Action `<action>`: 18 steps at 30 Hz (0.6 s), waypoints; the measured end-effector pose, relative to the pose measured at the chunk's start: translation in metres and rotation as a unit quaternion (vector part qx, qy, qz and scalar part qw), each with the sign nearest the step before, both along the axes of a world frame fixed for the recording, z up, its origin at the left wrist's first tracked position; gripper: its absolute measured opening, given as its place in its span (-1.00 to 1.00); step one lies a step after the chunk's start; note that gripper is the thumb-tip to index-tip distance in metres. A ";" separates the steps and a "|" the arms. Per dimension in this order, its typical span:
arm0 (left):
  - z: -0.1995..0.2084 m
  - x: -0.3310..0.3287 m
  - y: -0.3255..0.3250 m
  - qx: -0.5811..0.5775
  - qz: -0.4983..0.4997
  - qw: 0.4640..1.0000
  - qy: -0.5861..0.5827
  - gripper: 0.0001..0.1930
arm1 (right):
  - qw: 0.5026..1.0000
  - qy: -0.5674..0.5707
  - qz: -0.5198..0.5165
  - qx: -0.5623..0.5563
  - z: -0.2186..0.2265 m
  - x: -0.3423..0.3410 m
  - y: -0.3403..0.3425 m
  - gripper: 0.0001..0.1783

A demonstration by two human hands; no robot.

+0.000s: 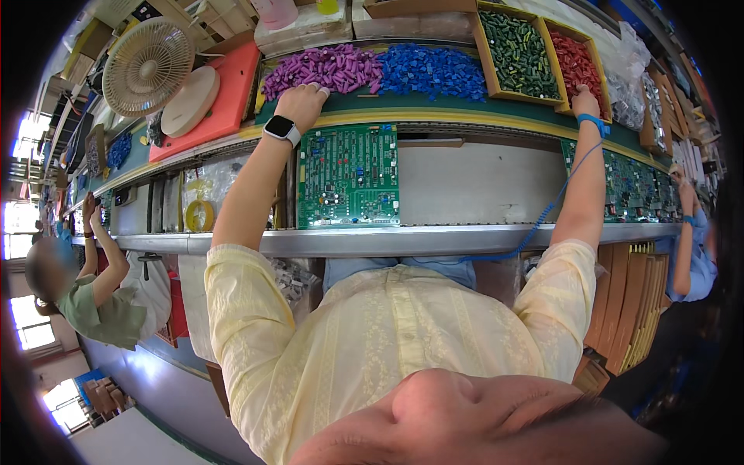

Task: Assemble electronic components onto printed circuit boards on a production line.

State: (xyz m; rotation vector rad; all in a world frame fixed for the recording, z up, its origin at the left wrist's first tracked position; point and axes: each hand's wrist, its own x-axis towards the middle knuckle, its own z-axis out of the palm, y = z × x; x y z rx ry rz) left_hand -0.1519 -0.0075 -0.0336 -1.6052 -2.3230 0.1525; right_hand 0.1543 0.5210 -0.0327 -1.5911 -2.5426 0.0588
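Observation:
My left hand (304, 104), a watch on its wrist, reaches to the near left edge of a pile of small purple cylindrical electronic components (333, 68). Its fingers curl down at the pile, and their tips are hidden. My right hand (587, 103) is at the near end of a box of small red components (575, 62), fingers drawn together; whatever they hold cannot be made out. A blue wrist strap with a coiled cord circles that wrist. Below and between my hands, a green circuit board (349, 177) lies on the conveyor line, with several parts fitted.
Blue components (428, 71) are heaped beside the purple ones, and a box of dark green components (518, 58) adjoins the red box. More circuit boards (639, 190) sit at right. A fan (149, 67) stands at far left. Co-workers (97, 283) are on both sides. A metal rail (434, 239) runs along the front.

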 end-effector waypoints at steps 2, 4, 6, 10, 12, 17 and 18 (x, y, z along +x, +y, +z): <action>0.002 0.010 -0.006 0.049 0.020 0.995 -0.084 -0.79 | 1.000 0.006 0.011 0.019 -0.005 0.003 0.003 -0.57; 0.009 0.037 -0.016 0.176 -0.013 0.970 -0.169 -0.77 | 0.999 0.010 0.014 0.036 -0.009 0.009 0.008 -0.58; 0.010 0.056 -0.035 0.173 -0.050 0.949 -0.260 -0.77 | 1.000 -0.001 0.008 0.009 -0.010 0.008 0.009 -0.59; 0.017 0.089 -0.059 0.101 0.056 0.865 -0.488 -0.82 | 0.998 0.028 -0.030 0.053 -0.005 0.005 -0.002 -0.62; 0.017 0.094 -0.063 0.058 0.025 0.866 -0.496 -0.83 | 0.986 0.112 -0.047 0.116 -0.003 0.005 -0.012 -0.64; 0.008 0.089 -0.065 0.052 -0.046 0.889 -0.453 -0.83 | 0.964 0.215 0.038 0.150 0.010 0.005 -0.033 -0.67; 0.008 0.089 -0.065 0.052 -0.049 0.891 -0.447 -0.84 | 0.953 0.284 0.049 0.090 0.015 0.001 -0.046 -0.65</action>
